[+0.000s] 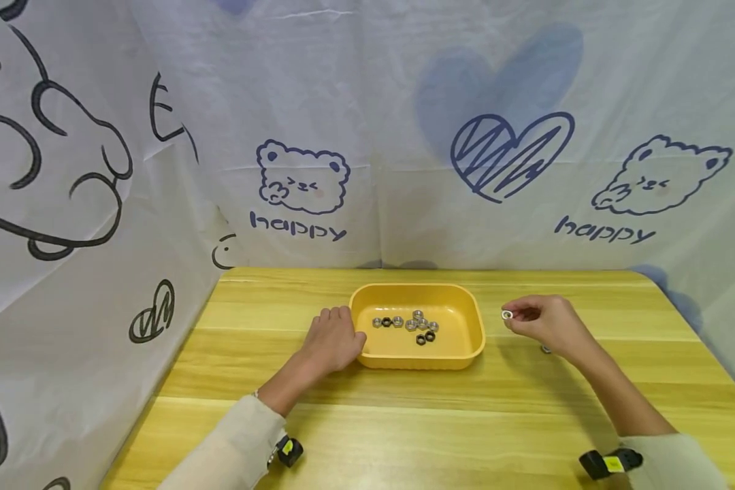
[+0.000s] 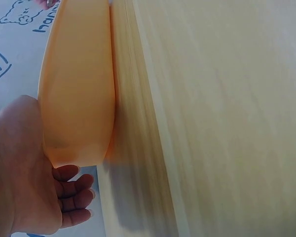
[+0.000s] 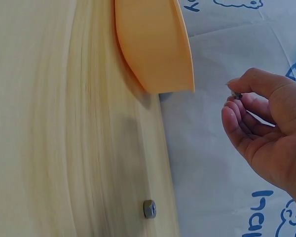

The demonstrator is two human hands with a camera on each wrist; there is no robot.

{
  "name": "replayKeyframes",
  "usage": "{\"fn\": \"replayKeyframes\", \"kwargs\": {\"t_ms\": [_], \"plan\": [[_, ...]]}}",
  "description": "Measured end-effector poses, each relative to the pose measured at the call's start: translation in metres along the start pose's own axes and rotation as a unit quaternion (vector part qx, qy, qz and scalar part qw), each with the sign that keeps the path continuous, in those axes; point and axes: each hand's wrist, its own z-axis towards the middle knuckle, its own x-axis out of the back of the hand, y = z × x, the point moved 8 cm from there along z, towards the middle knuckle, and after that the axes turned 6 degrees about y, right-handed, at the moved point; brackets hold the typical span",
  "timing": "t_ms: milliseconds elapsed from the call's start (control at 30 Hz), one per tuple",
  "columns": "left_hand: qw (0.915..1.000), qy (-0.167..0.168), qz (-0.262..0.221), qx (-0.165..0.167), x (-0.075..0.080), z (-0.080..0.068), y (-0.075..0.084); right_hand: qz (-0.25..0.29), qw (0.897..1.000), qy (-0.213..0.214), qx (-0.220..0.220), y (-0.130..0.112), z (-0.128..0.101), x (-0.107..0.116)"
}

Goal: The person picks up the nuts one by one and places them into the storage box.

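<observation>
From the head camera, the right hand [image 1: 548, 321] is pinching a small silver metal hex nut [image 1: 507, 314] in the air, just beside the shallow yellow plastic tray [image 1: 465, 344], which is holding a cluster of silver and black nuts [image 1: 412, 323]. The left hand [image 1: 333, 338] is resting against the tray's left wall, fingers loosely curled.

The left wrist camera is showing that hand's fingers [image 2: 74, 190] relaxed against the tray, not gripping, so a knock could be sliding it.

In the right wrist view, the fingertips [image 3: 235, 94] are barely holding the nut; it could be slipping out and rolling across the pale wooden table [image 3: 64, 148], where another loose silver nut [image 3: 149, 209] is lying.
</observation>
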Motion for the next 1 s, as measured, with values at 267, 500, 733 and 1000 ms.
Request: {"fn": "replayKeyframes", "kwargs": {"t_ms": [267, 500, 733, 1000], "plan": [[1.0, -0.003, 0.004, -0.001, -0.001, 0.001, 0.0, 0.017, 1.0, -0.008, 0.005, -0.009, 0.005, -0.007], [1.0, -0.004, 0.002, 0.0, 0.0, 0.001, 0.0, 0.022, 1.0, -0.015, 0.009, -0.016, 0.011, -0.014], [1.0, -0.004, -0.001, 0.001, 0.0, 0.0, 0.001, 0.031, 0.999, -0.016, 0.02, -0.019, 0.016, -0.025], [1.0, 0.002, 0.003, -0.002, 0.0, 0.0, 0.001, 0.035, 0.999, -0.016, 0.031, -0.027, 0.022, -0.036]]}}
